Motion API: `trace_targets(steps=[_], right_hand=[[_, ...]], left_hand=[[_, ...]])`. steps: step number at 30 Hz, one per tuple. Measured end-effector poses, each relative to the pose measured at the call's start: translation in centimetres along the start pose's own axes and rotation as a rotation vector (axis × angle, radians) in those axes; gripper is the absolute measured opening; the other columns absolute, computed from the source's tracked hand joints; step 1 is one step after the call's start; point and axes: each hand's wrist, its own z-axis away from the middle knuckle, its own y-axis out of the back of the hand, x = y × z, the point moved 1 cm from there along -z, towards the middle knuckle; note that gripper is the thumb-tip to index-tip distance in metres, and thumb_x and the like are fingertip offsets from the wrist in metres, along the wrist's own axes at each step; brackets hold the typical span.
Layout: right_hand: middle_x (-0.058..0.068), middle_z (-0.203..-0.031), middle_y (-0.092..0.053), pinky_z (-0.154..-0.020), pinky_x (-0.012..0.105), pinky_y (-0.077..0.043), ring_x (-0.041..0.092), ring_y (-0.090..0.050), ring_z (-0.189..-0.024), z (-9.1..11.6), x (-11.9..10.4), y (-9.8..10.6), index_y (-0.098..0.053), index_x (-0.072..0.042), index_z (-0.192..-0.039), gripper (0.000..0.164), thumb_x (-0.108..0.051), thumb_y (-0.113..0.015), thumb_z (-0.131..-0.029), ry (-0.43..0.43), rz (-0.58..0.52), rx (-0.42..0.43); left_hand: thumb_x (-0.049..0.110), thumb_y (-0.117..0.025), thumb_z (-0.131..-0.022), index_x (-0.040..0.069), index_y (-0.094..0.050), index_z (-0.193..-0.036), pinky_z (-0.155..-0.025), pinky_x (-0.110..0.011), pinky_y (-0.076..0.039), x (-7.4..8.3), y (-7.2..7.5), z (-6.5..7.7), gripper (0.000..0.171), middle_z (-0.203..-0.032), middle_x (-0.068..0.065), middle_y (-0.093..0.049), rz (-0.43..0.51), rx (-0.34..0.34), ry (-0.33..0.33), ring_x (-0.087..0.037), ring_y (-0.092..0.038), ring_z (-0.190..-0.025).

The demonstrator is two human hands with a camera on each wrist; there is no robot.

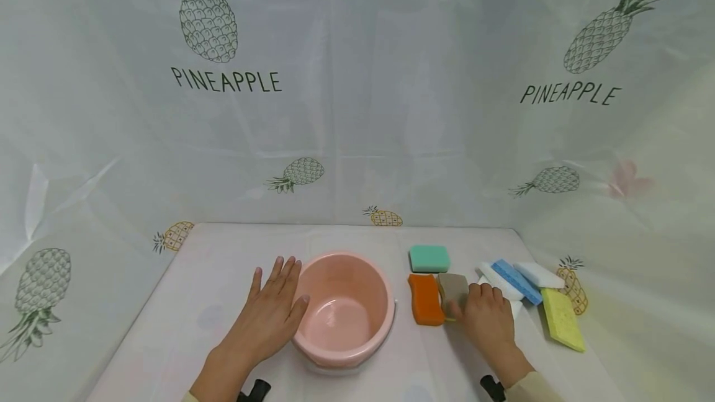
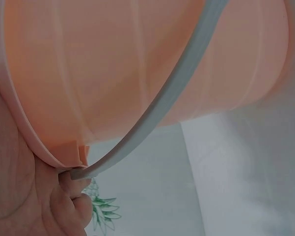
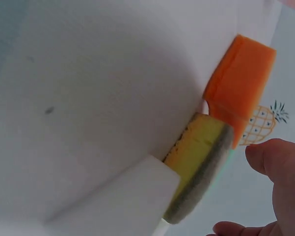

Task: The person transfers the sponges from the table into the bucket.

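Note:
My left hand [image 1: 269, 315] lies with straight fingers against the rim of a pink bucket [image 1: 385, 315]. In the left wrist view, the palm touches the bucket's rim beside the end of its grey handle [image 2: 162, 108]. My right hand [image 1: 491, 321] is just above a grey-and-yellow sponge [image 1: 454, 287], with thumb and fingers apart. The right wrist view shows a gap between the thumb and that sponge [image 3: 201, 162]. An orange sponge [image 1: 426, 299] lies to its left and a green sponge [image 1: 429, 259] behind.
Right of my right hand lie a blue-and-white sponge [image 1: 516, 281], white sponges [image 1: 539, 275] and a yellow sponge [image 1: 563, 320]. A white table [image 1: 234, 247] bears everything, with a pineapple-print sheet [image 1: 391, 110] hanging around it.

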Motion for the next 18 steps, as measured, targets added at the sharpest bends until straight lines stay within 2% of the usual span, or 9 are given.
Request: trace_targets(steps=[5, 14, 18], right_hand=[[0.013, -0.068, -0.047, -0.052, 0.046, -0.044, 0.032, -0.049, -0.063, 0.43, -0.22, -0.61, -0.055, 0.004, -0.077, 0.059, -0.046, -0.087, -0.077, -0.008, 0.031, -0.032], [0.017, -0.072, -0.052, -0.061, 0.050, -0.050, 0.035, -0.053, -0.071, 0.64, -0.56, -0.74, -0.056, 0.007, -0.077, 0.069, -0.057, -0.082, -0.081, -0.095, 0.052, -0.208], [0.018, -0.071, -0.053, -0.063, 0.051, -0.050, 0.037, -0.054, -0.072, 0.85, -0.39, -0.82, -0.055, 0.007, -0.074, 0.073, -0.061, -0.079, -0.082, -0.118, 0.066, -0.245]], left_hand=[[0.038, -0.050, -0.111, 0.000, -0.035, -0.163, -0.128, -0.068, -0.010, 0.01, -0.01, 0.01, 0.067, -0.171, -0.017, -0.031, -0.002, 0.001, -0.004, -0.036, -0.020, -0.162], [0.038, -0.050, -0.111, -0.001, -0.035, -0.163, -0.129, -0.067, -0.013, 0.03, 0.00, 0.07, 0.067, -0.170, -0.018, -0.032, 0.012, 0.002, -0.004, -0.037, -0.021, -0.162], [0.039, -0.049, -0.111, -0.001, -0.034, -0.163, -0.129, -0.066, -0.013, 0.10, 0.04, 0.03, 0.067, -0.171, -0.019, -0.032, 0.019, -0.007, -0.001, -0.037, -0.020, -0.162]])
